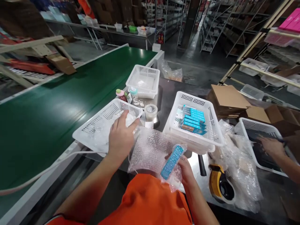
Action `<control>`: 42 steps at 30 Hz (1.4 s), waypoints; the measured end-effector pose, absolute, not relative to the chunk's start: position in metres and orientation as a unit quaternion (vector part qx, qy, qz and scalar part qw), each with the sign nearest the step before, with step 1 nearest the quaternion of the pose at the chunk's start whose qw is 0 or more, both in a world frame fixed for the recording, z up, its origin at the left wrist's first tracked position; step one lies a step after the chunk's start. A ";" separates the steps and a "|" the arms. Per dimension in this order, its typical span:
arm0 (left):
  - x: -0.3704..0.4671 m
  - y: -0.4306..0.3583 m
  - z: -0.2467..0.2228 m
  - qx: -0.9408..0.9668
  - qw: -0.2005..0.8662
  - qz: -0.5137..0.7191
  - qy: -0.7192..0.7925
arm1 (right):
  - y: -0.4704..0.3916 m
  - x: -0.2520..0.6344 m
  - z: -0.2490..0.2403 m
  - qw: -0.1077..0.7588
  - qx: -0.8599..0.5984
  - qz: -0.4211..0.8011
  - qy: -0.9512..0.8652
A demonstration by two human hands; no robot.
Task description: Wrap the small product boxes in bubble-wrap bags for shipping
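Observation:
My right hand (186,170) is closed around a slim blue box (172,162) in clear bubble wrap, held tilted near my body. A wide sheet of bubble wrap (150,148) spreads to the left of this box. My left hand (122,132) reaches over the near right part of a white perforated basket (86,128), fingers apart, on or just above crumpled white plastic bags (100,132). Farther right, more blue boxes (193,120) stand and lie in another white basket (212,125).
A roll of clear tape (150,112) and two small bottles (134,95) stand between the baskets. A yellow tape dispenser (217,182) lies at right beside bubble wrap (246,175). Another person's hand (273,148) is in a basket at far right. A green conveyor (70,97) runs along the left.

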State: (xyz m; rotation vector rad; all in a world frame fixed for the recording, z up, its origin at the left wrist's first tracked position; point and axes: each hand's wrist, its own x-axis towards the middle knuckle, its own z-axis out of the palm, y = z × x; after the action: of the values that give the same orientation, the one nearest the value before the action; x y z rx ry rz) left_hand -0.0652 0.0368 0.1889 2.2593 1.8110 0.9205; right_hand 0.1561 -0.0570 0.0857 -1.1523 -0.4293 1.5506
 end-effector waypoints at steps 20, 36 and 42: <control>-0.023 0.005 0.082 0.741 0.218 0.302 0.559 | -0.074 0.159 0.069 0.555 -0.615 0.494 -0.264; 0.005 -0.004 0.101 0.827 0.165 0.117 0.525 | -0.077 0.168 0.094 0.236 -0.665 0.292 -0.646; -0.005 -0.012 0.098 0.849 0.213 0.041 0.482 | -0.052 0.179 0.064 0.486 -0.571 0.569 -0.337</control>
State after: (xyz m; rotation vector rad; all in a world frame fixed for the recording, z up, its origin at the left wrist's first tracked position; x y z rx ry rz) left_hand -0.0052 -0.0123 0.0979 2.3574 1.3386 0.1136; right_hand 0.1792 -0.0524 0.0638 -1.3892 -0.8194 1.3854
